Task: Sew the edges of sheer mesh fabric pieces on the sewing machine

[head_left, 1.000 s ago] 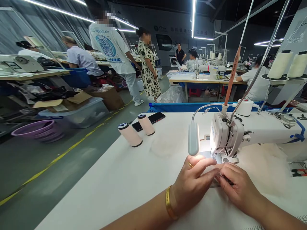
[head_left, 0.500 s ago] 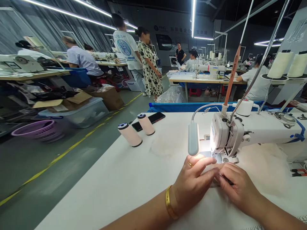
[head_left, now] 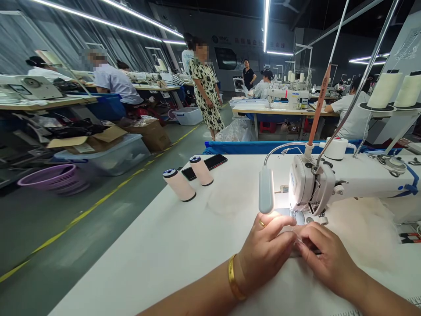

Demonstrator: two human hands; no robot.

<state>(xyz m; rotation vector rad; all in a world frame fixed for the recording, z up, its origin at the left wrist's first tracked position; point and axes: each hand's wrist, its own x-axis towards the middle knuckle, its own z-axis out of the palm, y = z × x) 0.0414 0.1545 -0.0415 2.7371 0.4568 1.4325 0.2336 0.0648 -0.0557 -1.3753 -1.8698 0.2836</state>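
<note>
At the front of a white sewing machine (head_left: pixel 311 184), both hands meet just before the needle and presser foot. Thumb and fingers of my left hand (head_left: pixel 268 252) pinch the edge of a pale sheer fabric (head_left: pixel 365 235), its index finger reaching close to the presser foot. My right hand (head_left: pixel 329 256) is closed on the same fabric, fingertips almost touching the left ones. A slim dark object, mostly hidden, shows under the right fingers; its kind cannot be made out. The fabric spreads to the right under the machine arm. A small lamp (head_left: pixel 266 191) lights the needle area.
Two pale pink thread cones (head_left: pixel 179 185) stand by a black phone (head_left: pixel 210 164) on the white table (head_left: pixel 158 245). Red-handled tools (head_left: pixel 411 238) lie at the right. Large thread cones (head_left: pixel 384 90) sit on a stand behind. People and other machines fill the room.
My fingers have shifted slightly at the fabric edge, and the dark object in my right hand shows less. In the background, one standing person has moved behind another.
</note>
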